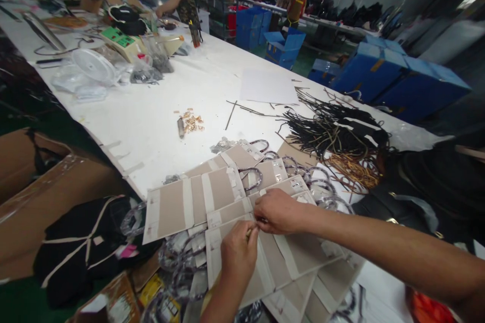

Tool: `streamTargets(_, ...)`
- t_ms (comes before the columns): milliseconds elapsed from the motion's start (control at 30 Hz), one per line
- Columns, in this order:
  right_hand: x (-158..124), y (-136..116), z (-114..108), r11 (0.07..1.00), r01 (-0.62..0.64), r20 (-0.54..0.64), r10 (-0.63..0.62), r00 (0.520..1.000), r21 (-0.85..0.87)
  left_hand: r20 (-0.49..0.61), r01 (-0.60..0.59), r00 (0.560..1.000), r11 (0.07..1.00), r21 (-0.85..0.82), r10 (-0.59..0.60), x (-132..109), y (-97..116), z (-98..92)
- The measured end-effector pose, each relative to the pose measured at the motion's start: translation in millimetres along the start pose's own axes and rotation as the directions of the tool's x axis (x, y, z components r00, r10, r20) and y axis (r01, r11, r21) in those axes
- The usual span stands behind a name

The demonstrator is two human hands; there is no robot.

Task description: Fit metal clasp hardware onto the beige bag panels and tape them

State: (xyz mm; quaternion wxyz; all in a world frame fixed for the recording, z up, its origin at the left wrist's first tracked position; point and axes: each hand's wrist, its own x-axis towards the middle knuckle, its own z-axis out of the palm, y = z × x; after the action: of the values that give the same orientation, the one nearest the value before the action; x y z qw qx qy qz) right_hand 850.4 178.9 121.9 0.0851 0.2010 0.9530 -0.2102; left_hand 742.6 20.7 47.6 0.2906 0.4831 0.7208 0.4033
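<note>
I see the beige panel [278, 262] lying on a pile with other panels [217, 192], under my 2 hands. My left hand [239, 247] and right hand [278, 211] meet over it, fingers pinched closed; I cannot tell on what. Farther out, gold pieces [194, 122] and black cords [329, 128] lie on the white table [215, 73].

White table [151, 131] under beige panels [220, 192], dark cords [322, 128], gold-coloured pieces [193, 122].

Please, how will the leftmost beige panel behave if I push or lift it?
The leftmost beige panel is probably fairly stiff, since its edges run straight. It seems apt to slide, not roll, because it lies flat. The curved loop at its right end could snag.
</note>
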Motion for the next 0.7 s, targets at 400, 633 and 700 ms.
streamTargets(400, 188, 177, 7, 0.687, -0.538, -0.179, 0.683, 0.709, 0.489, 0.174, 0.398, 0.917, 0.84, -0.368, -0.358, -13, -44, 42.7)
streamTargets(633, 218, 213, 37, 0.646, -0.67, -0.145, 0.75, 0.645, 0.366, 0.188, 0.445, 0.895, 0.824, -0.351, -0.404, -15, -65, 55.1)
streamTargets(700, 217, 217, 42, 0.644, -0.688, -0.154, 0.757, 0.635, 0.334, 0.193, 0.444, 0.896, 0.826, -0.347, -0.401, -15, -66, 56.1)
